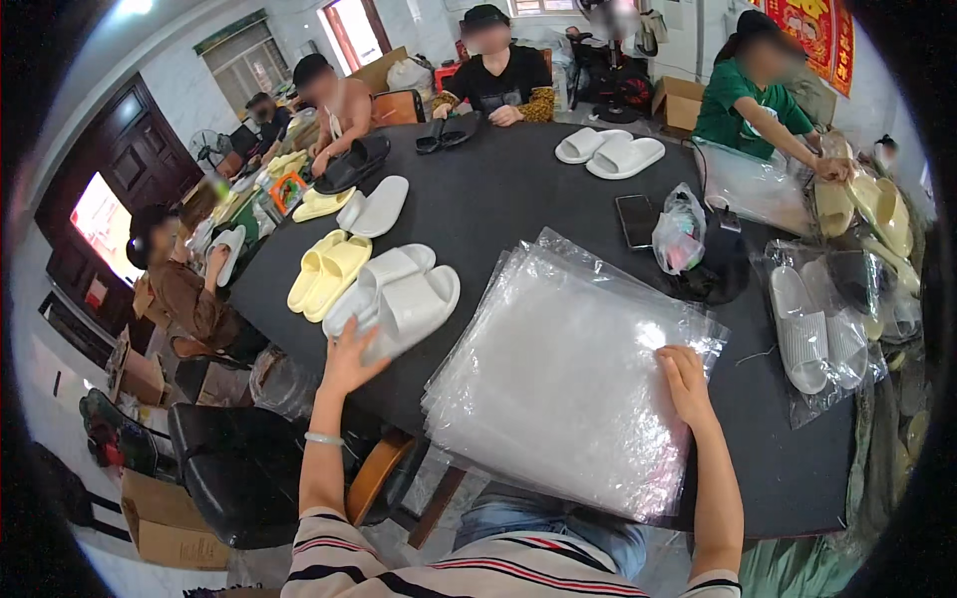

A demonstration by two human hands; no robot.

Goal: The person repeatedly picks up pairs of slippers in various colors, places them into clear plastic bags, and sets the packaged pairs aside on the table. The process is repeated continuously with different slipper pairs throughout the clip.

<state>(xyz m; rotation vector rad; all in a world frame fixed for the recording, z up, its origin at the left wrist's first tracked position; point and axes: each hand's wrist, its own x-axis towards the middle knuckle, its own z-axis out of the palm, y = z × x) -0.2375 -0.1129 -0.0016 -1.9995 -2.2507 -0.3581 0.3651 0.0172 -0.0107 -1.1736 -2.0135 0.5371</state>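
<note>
My left hand reaches to the near end of a pair of light grey slippers. Its fingers are spread, and the fingertips overlap the slippers' heels; whether they press on them I cannot tell. Under my right hand lies a thick stack of clear plastic bags, fanned a little at its edges. The fingers of that hand rest on the stack's right side, close together and fairly straight, with the thumb not clearly seen. Pale yellow slippers stand just left of the grey pair.
Around the black table people handle slippers. White slippers sit at the far side. A phone and a knotted plastic bag lie beyond the stack. Bagged grey slippers lie at right. A black chair stands at left.
</note>
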